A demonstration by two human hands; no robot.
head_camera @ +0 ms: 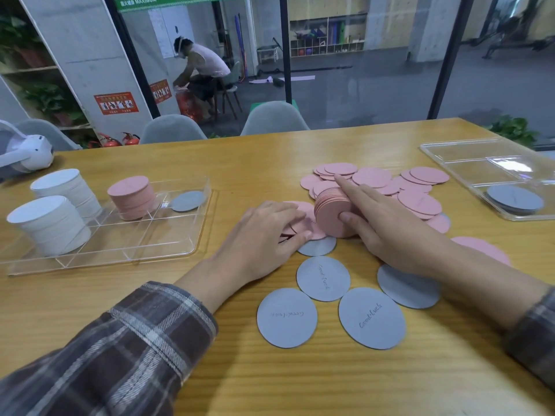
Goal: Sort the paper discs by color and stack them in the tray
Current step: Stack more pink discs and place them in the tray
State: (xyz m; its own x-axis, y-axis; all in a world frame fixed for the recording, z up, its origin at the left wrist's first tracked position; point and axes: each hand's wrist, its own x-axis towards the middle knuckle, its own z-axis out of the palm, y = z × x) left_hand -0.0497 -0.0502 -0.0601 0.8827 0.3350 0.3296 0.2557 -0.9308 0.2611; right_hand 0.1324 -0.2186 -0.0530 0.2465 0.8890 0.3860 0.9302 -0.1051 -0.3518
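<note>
Right hand (387, 226) clamps the pink stack (330, 216) centre frame, left hand (264, 232) pinches loose pink discs (315, 232); probably light, slippery paper, so squeeze both faces.

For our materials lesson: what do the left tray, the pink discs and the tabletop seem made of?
Left tray: clear glossy plastic, probably acrylic; the table shows through.
Pink discs: thin matte paper or card, no shine.
Tabletop: wood or wood-look laminate; grain lines show.
</note>
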